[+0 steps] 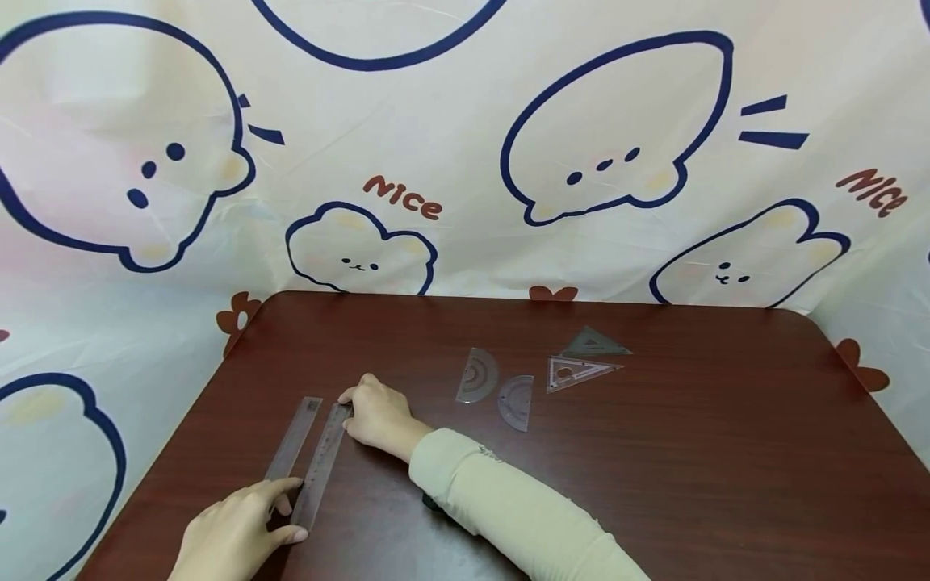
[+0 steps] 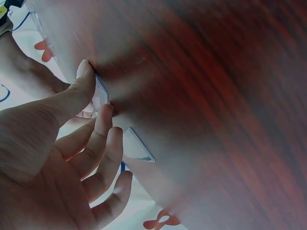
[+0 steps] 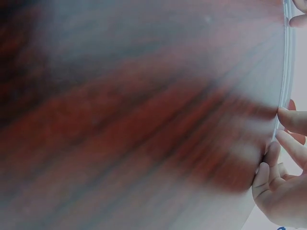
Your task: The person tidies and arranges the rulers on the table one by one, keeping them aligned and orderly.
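Two clear straight rulers lie side by side on the brown table, slanting away from me in the head view. My left hand [image 1: 236, 520] pinches the near end of the right-hand ruler [image 1: 320, 468] by its two long edges, thumb on one side and index finger on the other. At that ruler's far end, my right hand [image 1: 378, 411] grips it between thumb and fingers. The other ruler [image 1: 294, 440] lies just to the left, its near end hidden behind the left hand. In the right wrist view, the held ruler [image 3: 286, 62] shows edge-on, low against the tabletop.
Two clear protractors, one [image 1: 477, 376] slightly behind the other [image 1: 517, 403], lie right of the right hand. Farther right are a clear set square [image 1: 592, 343] and a second set square [image 1: 574, 373] touching or overlapping it. A printed cloth [image 1: 472, 145] hangs behind the table [image 1: 690, 452].
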Action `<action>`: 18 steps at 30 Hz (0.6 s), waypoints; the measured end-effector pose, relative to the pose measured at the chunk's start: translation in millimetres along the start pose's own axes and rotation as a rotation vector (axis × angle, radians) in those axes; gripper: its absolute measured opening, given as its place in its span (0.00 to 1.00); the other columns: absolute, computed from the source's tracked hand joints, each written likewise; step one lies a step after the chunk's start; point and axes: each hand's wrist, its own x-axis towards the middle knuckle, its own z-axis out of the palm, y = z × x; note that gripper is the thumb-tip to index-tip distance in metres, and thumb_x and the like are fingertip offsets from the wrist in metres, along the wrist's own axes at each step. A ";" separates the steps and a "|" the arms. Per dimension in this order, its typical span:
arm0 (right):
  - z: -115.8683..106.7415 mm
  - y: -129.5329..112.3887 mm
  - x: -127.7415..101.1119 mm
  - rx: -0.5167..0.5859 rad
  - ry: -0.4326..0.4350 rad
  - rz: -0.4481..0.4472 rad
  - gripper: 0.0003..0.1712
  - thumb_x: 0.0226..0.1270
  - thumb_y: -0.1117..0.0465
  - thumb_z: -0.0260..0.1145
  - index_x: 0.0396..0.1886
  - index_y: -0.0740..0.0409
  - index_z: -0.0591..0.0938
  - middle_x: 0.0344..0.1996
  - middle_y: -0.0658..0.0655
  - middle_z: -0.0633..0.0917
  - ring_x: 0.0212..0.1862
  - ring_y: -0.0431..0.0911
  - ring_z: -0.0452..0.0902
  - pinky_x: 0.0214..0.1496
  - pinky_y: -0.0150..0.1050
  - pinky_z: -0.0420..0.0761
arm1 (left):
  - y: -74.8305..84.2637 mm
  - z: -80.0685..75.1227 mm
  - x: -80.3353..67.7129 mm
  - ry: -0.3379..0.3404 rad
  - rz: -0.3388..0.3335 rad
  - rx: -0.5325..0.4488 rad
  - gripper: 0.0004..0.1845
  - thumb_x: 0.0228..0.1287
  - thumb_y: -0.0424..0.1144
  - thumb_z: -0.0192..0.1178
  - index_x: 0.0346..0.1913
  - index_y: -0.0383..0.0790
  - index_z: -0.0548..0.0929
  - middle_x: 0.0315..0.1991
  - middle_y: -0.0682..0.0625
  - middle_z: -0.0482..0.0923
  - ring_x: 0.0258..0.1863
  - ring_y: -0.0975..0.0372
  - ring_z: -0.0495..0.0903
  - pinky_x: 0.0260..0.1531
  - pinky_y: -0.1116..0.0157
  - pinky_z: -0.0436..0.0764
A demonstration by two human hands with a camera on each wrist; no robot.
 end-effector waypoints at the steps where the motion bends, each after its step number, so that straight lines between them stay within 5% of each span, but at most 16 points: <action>1: -0.1 -0.2 -0.1 -0.001 0.000 0.002 0.21 0.63 0.52 0.73 0.56 0.34 0.84 0.39 0.43 0.75 0.23 0.37 0.69 0.25 0.32 0.70 | 0.0 0.0 0.1 0.000 0.002 0.001 0.37 0.43 0.55 0.77 0.57 0.41 0.82 0.32 0.61 0.77 0.20 0.64 0.69 0.21 0.62 0.69; 11: 2.4 -2.1 -2.3 0.025 -0.012 -0.011 0.21 0.63 0.53 0.72 0.56 0.36 0.84 0.41 0.44 0.76 0.24 0.38 0.69 0.25 0.32 0.70 | -1.0 0.6 -3.7 -0.020 -0.010 0.012 0.37 0.44 0.56 0.77 0.58 0.41 0.82 0.33 0.60 0.77 0.23 0.65 0.70 0.22 0.62 0.70; 18: -5.3 2.8 -1.8 0.115 -0.025 -0.024 0.20 0.64 0.54 0.72 0.57 0.40 0.84 0.42 0.45 0.77 0.28 0.36 0.72 0.28 0.32 0.72 | 6.7 -2.2 -8.2 0.111 0.027 0.009 0.34 0.43 0.59 0.77 0.54 0.47 0.84 0.32 0.61 0.75 0.23 0.66 0.69 0.24 0.62 0.70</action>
